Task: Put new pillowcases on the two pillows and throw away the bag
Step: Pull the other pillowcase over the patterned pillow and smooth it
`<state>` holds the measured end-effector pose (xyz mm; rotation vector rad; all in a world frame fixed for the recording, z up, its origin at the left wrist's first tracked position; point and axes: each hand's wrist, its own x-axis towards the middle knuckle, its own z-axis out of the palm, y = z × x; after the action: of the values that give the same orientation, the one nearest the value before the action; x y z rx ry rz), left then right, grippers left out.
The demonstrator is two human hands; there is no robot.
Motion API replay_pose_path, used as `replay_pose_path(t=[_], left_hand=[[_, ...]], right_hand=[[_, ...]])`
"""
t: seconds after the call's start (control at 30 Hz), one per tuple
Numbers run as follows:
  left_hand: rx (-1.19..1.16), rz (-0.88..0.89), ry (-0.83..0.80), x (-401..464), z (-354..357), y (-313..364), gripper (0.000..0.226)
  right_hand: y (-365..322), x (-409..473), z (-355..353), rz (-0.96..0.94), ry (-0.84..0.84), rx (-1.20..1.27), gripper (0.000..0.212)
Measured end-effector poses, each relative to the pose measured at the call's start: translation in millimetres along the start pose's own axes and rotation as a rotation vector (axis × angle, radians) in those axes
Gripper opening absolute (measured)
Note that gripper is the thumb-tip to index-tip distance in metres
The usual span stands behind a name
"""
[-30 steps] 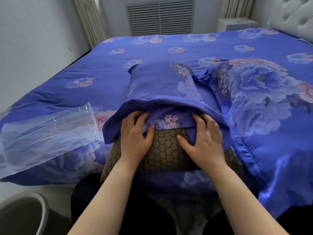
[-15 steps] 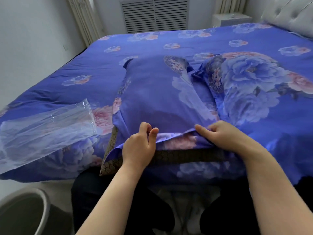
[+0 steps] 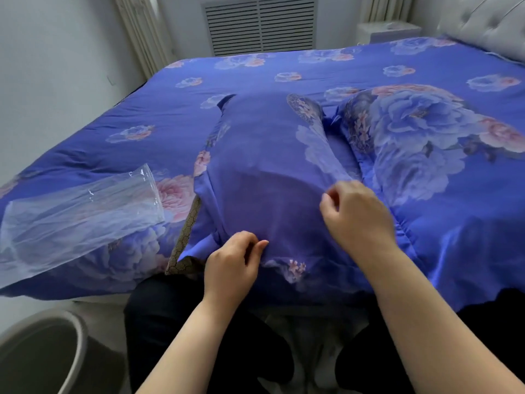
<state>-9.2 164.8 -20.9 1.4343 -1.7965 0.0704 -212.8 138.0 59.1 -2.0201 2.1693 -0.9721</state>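
Observation:
A pillow in a blue floral pillowcase (image 3: 264, 172) lies lengthways on the bed in front of me. Only a brown honeycomb-patterned corner of the pillow (image 3: 184, 245) shows at its near left. My left hand (image 3: 233, 265) pinches the pillowcase's near hem with curled fingers. My right hand (image 3: 355, 217), blurred, has its fingers curled over the case's right side; what it holds is unclear. A second pillow in a matching case (image 3: 412, 143) lies to the right. A clear plastic bag (image 3: 76, 217) lies flat on the bed at the left.
A grey bin (image 3: 71, 342) stands on the floor at the lower left. The blue floral bedspread (image 3: 284, 69) covers the bed. A tufted headboard (image 3: 488, 24) is at the far right, a white stand (image 3: 389, 31) and a wall vent behind.
The pillowcase has been pulled down toward me over the brown pillow, which was widely exposed and now shows only a corner. Both hands moved from pressing the pillow end to the case's fabric.

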Motion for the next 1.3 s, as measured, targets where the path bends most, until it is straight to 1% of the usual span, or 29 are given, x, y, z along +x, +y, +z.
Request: replay_pose_path(t=[0.03, 0.07, 0.1, 0.13, 0.17, 0.2, 0.23, 0.27, 0.3, 0.33, 0.37, 0.43, 0.47, 0.5, 0.53, 0.6, 0.63, 0.67, 0.73, 0.8, 0.83, 0.9, 0.93, 0.97, 1.0, 1.1, 1.17, 1.27, 1.3], left_hand=[[-0.062, -0.047, 0.070, -1, -4, -1, 0.022], [-0.089, -0.084, 0.150, 0, -9, -3, 0.016], [-0.076, -0.121, 0.221, 3, -15, -7, 0.015], [-0.024, -0.180, 0.262, 7, -20, -16, 0.024], [0.037, -0.279, 0.245, 13, -25, -29, 0.037], [0.087, -0.422, 0.151, 19, -29, -44, 0.050], [0.120, -0.572, 0.004, 23, -32, -59, 0.057], [0.115, -0.670, -0.135, 26, -35, -69, 0.055], [0.059, -0.683, -0.198, 27, -39, -75, 0.047], [-0.043, -0.624, -0.185, 28, -41, -75, 0.040], [-0.188, -0.577, -0.119, 29, -46, -71, 0.040], [-0.467, -0.597, 0.071, 28, -62, -61, 0.038], [-0.545, -0.633, 0.131, 23, -70, -67, 0.038], [-0.562, -0.660, 0.132, 17, -78, -75, 0.039], [-0.504, -0.679, 0.064, 8, -82, -87, 0.042], [-0.307, -0.761, -0.146, -18, -79, -112, 0.048], [-0.220, -0.794, -0.227, -27, -71, -118, 0.049], [-0.156, -0.825, -0.266, -38, -64, -122, 0.049], [-0.103, -0.855, -0.300, -45, -51, -124, 0.047], [-0.062, -0.890, -0.322, -40, -47, -128, 0.041], [-0.091, -0.924, -0.315, -35, -47, -130, 0.040], [-0.188, -0.951, -0.293, -21, -49, -130, 0.055], [-0.197, -0.944, -0.311, -14, -52, -126, 0.059], [-0.190, -0.931, -0.311, -7, -55, -123, 0.058], [-0.163, -0.910, -0.265, -1, -56, -118, 0.053], [-0.032, -0.762, 0.005, 8, -60, -102, 0.027], [-0.004, -0.696, 0.079, 12, -59, -92, 0.022], [-0.095, -0.774, 0.247, 16, -66, -96, 0.022], [-0.074, -0.811, 0.268, 14, -69, -102, 0.022]], right_hand=[[-15, 2, 7, -0.125, 0.066, 0.123, 0.026], [-27, 4, 17, -0.223, 0.039, 0.191, 0.034], [-35, 4, 29, -0.306, -0.049, 0.170, 0.043], [-40, 1, 44, -0.365, -0.153, 0.075, 0.052], [-41, -3, 60, -0.402, -0.235, -0.050, 0.059], [-39, -8, 74, -0.425, -0.261, -0.139, 0.064], [-36, -12, 84, -0.436, -0.272, -0.182, 0.066], [-33, -16, 89, -0.436, -0.262, -0.188, 0.066], [-34, -16, 90, -0.437, -0.244, -0.179, 0.065], [-32, -15, 89, -0.429, -0.233, -0.164, 0.064], [-32, -13, 87, -0.423, -0.220, -0.149, 0.065], [-30, -9, 85, -0.396, -0.193, -0.105, 0.068], [-29, -8, 84, -0.383, -0.185, -0.075, 0.071], [-28, -8, 84, -0.377, -0.181, -0.033, 0.075], [-28, -8, 84, -0.379, -0.183, 0.024, 0.079], [-31, -12, 87, -0.413, -0.227, 0.098, 0.084], [-32, -13, 87, -0.432, -0.233, 0.084, 0.085], [-35, -19, 90, -0.459, -0.232, 0.056, 0.086], [-38, -23, 92, -0.480, -0.179, 0.034, 0.083], [-39, -18, 86, -0.456, -0.095, 0.117, 0.075], [-39, -13, 81, -0.434, -0.058, 0.163, 0.070], [-37, -2, 72, -0.395, -0.035, 0.210, 0.060], [-37, 2, 68, -0.387, -0.039, 0.211, 0.057], [-36, 4, 68, -0.391, -0.036, 0.205, 0.055], [-34, 4, 67, -0.396, -0.022, 0.197, 0.054], [-32, 0, 75, -0.418, 0.019, 0.186, 0.049], [-32, -3, 79, -0.421, 0.046, 0.181, 0.046], [-32, -5, 82, -0.420, 0.042, 0.185, 0.043], [-31, -5, 84, -0.436, 0.025, 0.173, 0.042]])
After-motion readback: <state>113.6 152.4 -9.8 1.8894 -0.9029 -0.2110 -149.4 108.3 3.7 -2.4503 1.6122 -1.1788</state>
